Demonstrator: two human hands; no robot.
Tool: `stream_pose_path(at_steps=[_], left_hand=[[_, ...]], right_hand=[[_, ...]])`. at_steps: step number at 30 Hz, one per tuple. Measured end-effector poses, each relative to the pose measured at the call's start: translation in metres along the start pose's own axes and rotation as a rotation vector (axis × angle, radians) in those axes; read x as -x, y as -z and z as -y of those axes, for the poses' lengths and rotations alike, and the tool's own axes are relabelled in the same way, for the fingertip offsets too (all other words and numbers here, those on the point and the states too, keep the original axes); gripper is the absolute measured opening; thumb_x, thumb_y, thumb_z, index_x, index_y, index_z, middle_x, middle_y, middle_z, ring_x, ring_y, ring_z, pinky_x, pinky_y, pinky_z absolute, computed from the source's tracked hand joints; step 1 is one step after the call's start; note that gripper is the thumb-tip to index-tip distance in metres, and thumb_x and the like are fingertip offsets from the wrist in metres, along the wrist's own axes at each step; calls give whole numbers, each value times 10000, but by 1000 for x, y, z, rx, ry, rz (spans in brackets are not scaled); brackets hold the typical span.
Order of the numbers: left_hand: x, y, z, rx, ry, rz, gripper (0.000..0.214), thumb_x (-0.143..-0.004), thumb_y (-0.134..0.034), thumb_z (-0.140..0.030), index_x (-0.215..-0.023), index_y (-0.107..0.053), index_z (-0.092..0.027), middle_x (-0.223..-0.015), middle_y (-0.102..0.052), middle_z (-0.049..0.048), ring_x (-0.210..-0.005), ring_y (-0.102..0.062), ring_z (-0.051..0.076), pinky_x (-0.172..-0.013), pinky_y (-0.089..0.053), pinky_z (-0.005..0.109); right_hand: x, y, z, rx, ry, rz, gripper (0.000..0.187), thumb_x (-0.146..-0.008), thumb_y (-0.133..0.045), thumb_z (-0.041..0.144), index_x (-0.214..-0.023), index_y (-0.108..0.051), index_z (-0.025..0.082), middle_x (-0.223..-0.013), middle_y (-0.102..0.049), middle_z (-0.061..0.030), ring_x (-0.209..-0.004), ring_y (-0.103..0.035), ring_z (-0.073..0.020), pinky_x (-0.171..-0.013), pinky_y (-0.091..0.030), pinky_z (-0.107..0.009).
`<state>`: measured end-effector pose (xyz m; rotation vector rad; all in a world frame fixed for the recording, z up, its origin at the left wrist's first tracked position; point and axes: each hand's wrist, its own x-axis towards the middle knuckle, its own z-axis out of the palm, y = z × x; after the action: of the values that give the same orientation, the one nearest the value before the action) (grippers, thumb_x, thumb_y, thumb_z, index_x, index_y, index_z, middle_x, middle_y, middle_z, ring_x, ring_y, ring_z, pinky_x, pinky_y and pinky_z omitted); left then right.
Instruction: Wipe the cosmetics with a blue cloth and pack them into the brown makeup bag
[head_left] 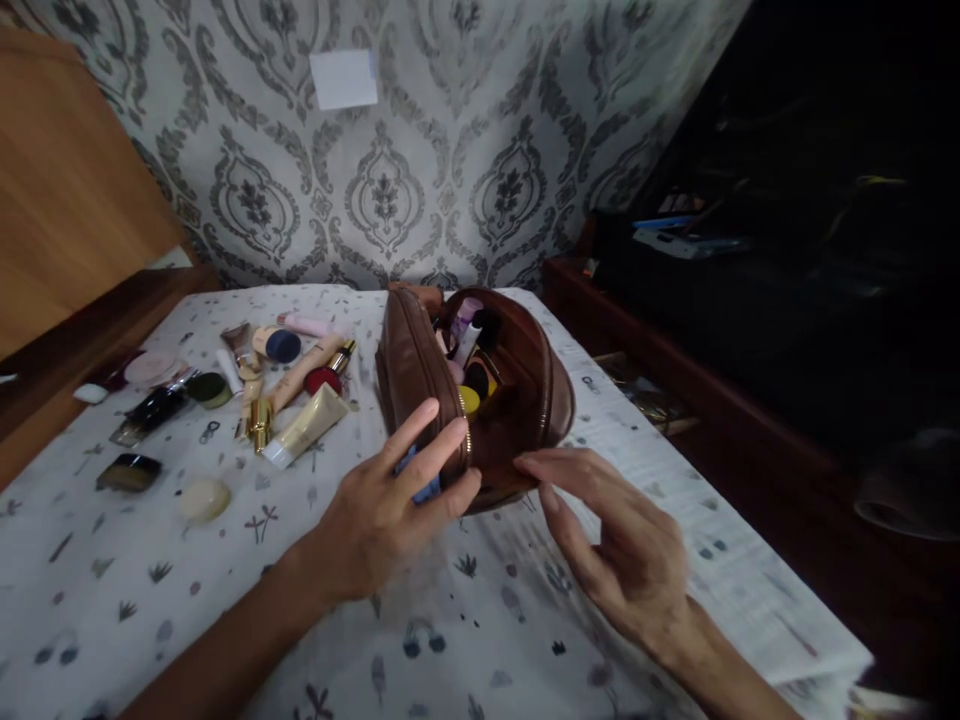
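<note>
An open brown leather cosmetic pouch (409, 375) with a gold zip stands on the patterned cloth (150, 590). Its opening holds several cosmetics, including a yellow sponge (469, 399). My left hand (382, 510) rests against the pouch's front, its fingers over a blue object (418, 480) that is partly hidden. My right hand (619, 550) is blurred, with spread fingertips at the pouch's lower edge and nothing in them. To the left lie a cream tube (307, 427), a gold lipstick (260, 424) and other cosmetics.
A printed newspaper (742, 540) lies along the cloth's right side. Beyond it stands a dark wooden ledge (675, 390). Damask wallpaper (382, 190) with a taped paper note (343, 79) rises behind, and a wooden panel (75, 180) stands at left.
</note>
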<state>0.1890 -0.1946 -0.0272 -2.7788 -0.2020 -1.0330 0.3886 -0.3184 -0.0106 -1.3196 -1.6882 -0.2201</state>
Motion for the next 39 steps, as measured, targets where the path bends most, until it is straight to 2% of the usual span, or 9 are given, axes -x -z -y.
stream_pose_path(at_steps=[6,11,14,18,24,28,32,36,39], left_hand=[[2,-2,1,4,16,33,402,-932,-469,-45,-1284,-553,-219,-1481,-477,137,-1501,-229,335,-788,-615,320],[0,1,0,-10,8,44,443,-931,-439,-29,-1327,-508,-216,-1500,-460,143,-1502,-227,327,-785,-616,309],[4,4,0,-22,26,-19,451,-931,-417,-23,-1346,-474,-189,-1473,-482,161,-1477,-309,293,-826,-614,304],[23,9,3,-55,68,-29,388,-946,-410,-51,-1316,-461,-156,-1387,-538,180,-1400,-444,260,-914,-593,338],[65,24,16,-110,114,105,256,-955,-393,-85,-1163,-537,-118,-1198,-621,162,-1120,-641,234,-742,-619,303],[85,37,33,-155,231,162,229,-957,-407,-132,-1128,-559,-121,-1147,-627,150,-1052,-650,231,-677,-610,305],[99,49,58,-205,386,156,233,-966,-418,-174,-1136,-576,-148,-1147,-626,121,-1016,-650,206,-670,-591,283],[110,55,81,-240,579,146,214,-969,-441,-215,-1101,-606,-177,-1137,-636,93,-1052,-632,214,-753,-580,303],[114,55,90,-203,695,192,234,-973,-437,-235,-1113,-618,-187,-1169,-646,89,-1089,-619,219,-828,-566,324]], right_hand=[[22,-7,2,-4,17,21,311,-869,-568,39,-1128,-652,190,-1059,-728,-104,-1023,-687,-239,-841,-592,-388],[23,-7,4,27,20,16,286,-885,-566,75,-1126,-658,199,-1067,-728,-106,-1017,-695,-238,-845,-595,-388],[22,-6,6,42,37,11,274,-889,-566,94,-1117,-662,212,-1058,-733,-96,-999,-702,-235,-839,-597,-373],[23,-7,8,102,41,21,255,-909,-556,138,-1128,-658,218,-1074,-727,-96,-992,-703,-245,-855,-594,-383],[24,-11,4,139,69,12,218,-927,-546,183,-1112,-658,213,-1074,-718,-84,-991,-695,-242,-863,-578,-373],[20,-11,3,151,60,1,185,-941,-539,235,-1083,-657,215,-1044,-712,-75,-972,-689,-251,-879,-564,-390],[12,-12,8,153,81,4,162,-947,-538,249,-1059,-652,220,-1027,-707,-75,-949,-685,-251,-871,-554,-392],[5,-16,12,153,123,-1,149,-946,-542,237,-1040,-656,219,-1009,-712,-69,-937,-687,-242,-877,-539,-385],[4,-21,14,146,128,-15,153,-945,-541,229,-1037,-662,215,-995,-713,-64,-950,-687,-238,-886,-539,-383]])
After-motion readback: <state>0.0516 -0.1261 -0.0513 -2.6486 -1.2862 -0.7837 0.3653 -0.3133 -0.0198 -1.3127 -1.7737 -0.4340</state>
